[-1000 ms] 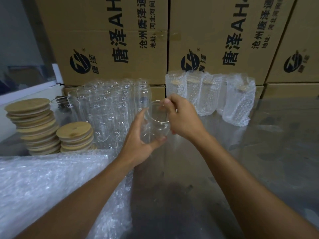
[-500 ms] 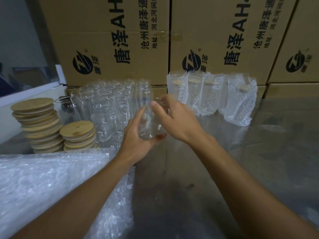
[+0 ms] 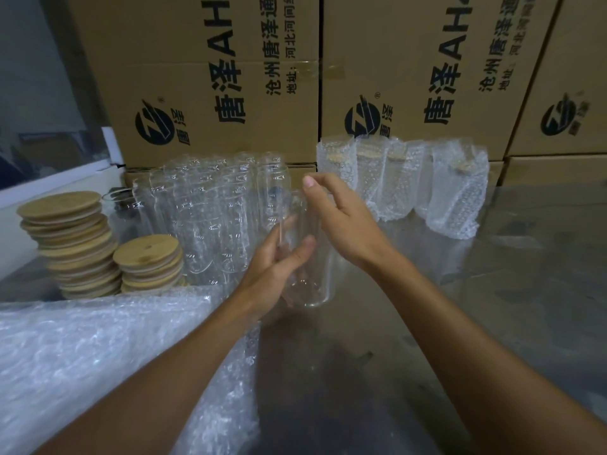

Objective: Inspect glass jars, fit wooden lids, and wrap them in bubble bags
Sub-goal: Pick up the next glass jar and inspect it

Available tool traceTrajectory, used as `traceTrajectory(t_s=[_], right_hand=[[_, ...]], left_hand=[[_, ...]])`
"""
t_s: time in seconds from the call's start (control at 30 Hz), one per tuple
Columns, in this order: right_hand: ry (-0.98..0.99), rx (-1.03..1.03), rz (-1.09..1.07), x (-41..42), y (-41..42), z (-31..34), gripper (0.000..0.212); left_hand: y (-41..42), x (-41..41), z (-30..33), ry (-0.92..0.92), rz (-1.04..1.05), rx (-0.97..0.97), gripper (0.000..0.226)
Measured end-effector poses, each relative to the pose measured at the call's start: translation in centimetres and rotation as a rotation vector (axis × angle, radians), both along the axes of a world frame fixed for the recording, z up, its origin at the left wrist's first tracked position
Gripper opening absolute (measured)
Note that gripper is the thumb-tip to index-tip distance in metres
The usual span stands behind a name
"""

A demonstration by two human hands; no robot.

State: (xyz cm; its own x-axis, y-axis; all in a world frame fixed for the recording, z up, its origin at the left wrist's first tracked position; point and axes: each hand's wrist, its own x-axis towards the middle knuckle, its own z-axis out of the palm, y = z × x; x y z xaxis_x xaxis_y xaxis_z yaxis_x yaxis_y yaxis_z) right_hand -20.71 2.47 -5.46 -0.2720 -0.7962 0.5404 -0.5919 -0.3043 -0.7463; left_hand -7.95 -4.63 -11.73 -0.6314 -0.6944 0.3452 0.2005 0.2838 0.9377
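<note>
I hold a clear glass jar [image 3: 312, 284] upright above the table, in the middle of the view. My left hand [image 3: 279, 267] grips its lower body with thumb and fingers curled round the glass. My right hand [image 3: 341, 218] sits at the jar's upper part, fingers bent over the rim; how firmly it holds is hard to see through the glass. Several bare glass jars [image 3: 210, 211] stand in a cluster behind. Two stacks of round wooden lids [image 3: 69, 244] [image 3: 149, 261] stand at the left. A pile of bubble bags [image 3: 108, 353] lies at the lower left.
Several jars wrapped in bubble bags [image 3: 456, 192] stand in a row at the back right. Printed cardboard boxes [image 3: 410, 70] form a wall behind everything. The shiny metal table [image 3: 492, 307] stretches to the right. A white ledge [image 3: 49, 182] runs along the left.
The jar has turned from tilted with its mouth toward me to upright and has come lower. My right hand has shifted from the rim's front to over the top.
</note>
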Motion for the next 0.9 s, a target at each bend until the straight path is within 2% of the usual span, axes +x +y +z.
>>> traceTrajectory(t_s=[0.1, 0.27, 0.4, 0.5, 0.63, 0.77, 0.9], right_hand=[[0.085, -0.007, -0.006, 0.0, -0.1, -0.5, 0.047], [0.167, 0.129, 0.035, 0.0, 0.2, -0.9, 0.064], [0.192, 0.266, 0.033, -0.1, 0.6, -0.3, 0.093], [0.222, 0.368, 0.007, -0.7, 0.8, 0.4, 0.106], [0.116, 0.382, -0.055, -0.8, 0.9, 0.7, 0.095], [-0.256, 0.411, 0.027, -0.9, 0.9, 1.2, 0.065], [-0.595, 0.37, 0.008, -1.6, 0.6, 0.9, 0.045]], left_hand=[[0.6, 0.1, 0.5, 0.007, -0.075, 0.146, 0.045], [0.4, 0.4, 0.9, -0.031, -0.164, 0.307, 0.079], [0.3, 0.5, 1.0, -0.049, -0.173, 0.371, 0.074], [0.3, 0.7, 1.0, -0.056, -0.181, 0.355, 0.069], [0.2, 0.9, 1.2, -0.002, -0.205, 0.364, 0.047], [0.1, 1.0, 1.4, 0.058, -0.177, 0.409, 0.038], [0.5, 0.9, 1.7, 0.022, -0.228, 0.422, 0.085]])
